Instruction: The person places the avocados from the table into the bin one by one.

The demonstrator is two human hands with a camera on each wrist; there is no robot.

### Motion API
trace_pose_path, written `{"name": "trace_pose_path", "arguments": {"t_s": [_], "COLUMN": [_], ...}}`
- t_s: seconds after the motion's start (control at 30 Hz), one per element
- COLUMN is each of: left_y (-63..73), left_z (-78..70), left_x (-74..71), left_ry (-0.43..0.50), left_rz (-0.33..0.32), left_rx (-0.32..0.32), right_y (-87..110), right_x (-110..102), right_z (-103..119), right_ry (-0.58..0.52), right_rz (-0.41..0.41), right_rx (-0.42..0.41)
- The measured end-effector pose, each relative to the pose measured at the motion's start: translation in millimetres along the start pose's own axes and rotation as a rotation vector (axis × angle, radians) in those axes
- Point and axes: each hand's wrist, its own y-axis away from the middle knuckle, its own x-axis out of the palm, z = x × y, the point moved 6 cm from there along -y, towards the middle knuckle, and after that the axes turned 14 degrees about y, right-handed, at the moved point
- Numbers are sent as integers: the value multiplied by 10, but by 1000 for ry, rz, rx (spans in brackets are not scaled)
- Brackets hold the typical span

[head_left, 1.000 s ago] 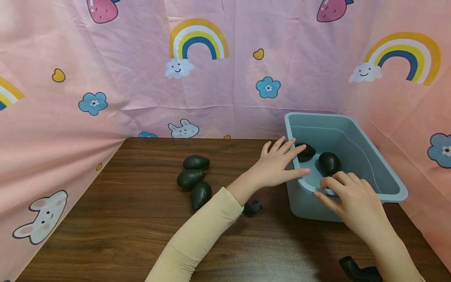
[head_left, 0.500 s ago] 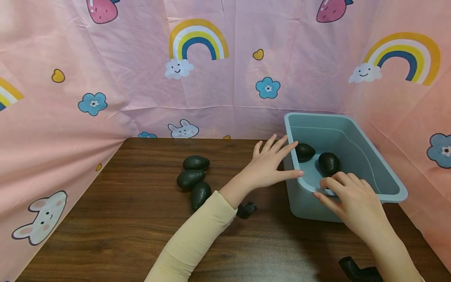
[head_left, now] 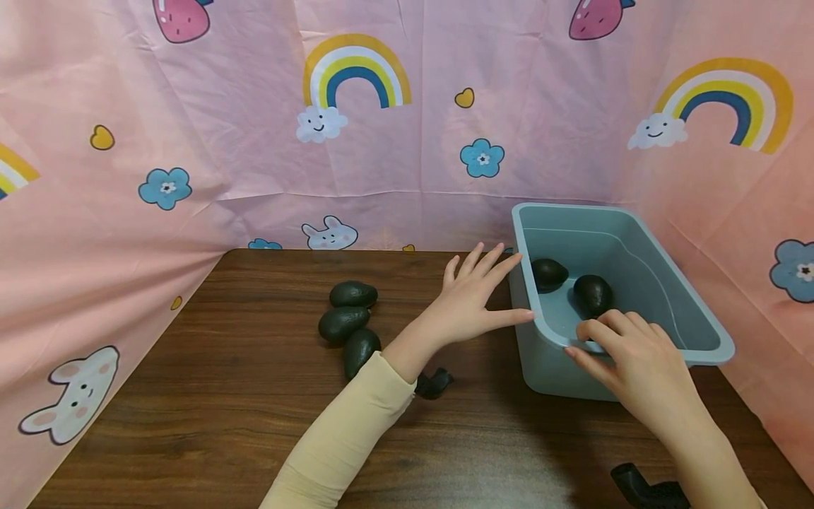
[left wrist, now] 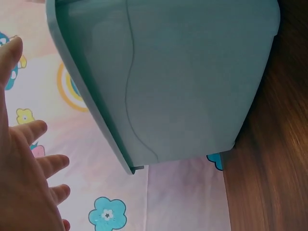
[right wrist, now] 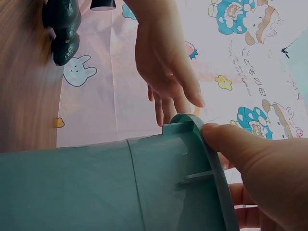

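A blue-grey plastic bin (head_left: 556,375) stands at the right of the table, with two dark green avocados inside, one avocado (head_left: 548,274) by its left wall and another avocado (head_left: 593,295) nearer the middle. My right hand (head_left: 639,371) grips the bin's near rim, thumb outside and fingers over the inner side, as the right wrist view also shows. Just left of the bin, my left hand (head_left: 467,300) holds nothing and has its fingers spread. Whether its fingertips touch the left rim, I cannot tell. Three more avocados (head_left: 344,324) lie together on the table, left of my left forearm.
The wooden table (head_left: 191,396) meets a pink patterned cloth (head_left: 420,155) behind and at both sides. A black camera mount (head_left: 434,384) shows under my left wrist, and another black mount (head_left: 649,489) under my right.
My left hand has drawn back leftward, from over the bin's left rim to beside it. The right hand has stayed on the near rim, and the avocados have not moved.
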Motion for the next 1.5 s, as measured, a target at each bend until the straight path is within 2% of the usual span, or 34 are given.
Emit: {"name": "trace_pose_path", "arguments": {"t_s": [0.6,1.5], "left_y": [218,598], "left_z": [83,452], "left_x": [-174,-537], "left_ry": [97,275], "left_rz": [-70,-236], "left_rx": [-9,-54], "right_y": [-5,-1], "right_x": [-1,-6], "right_z": [0,-1], "right_ry": [-1,-2], "right_rz": [-4,-4], "right_rx": [-1,-5]}}
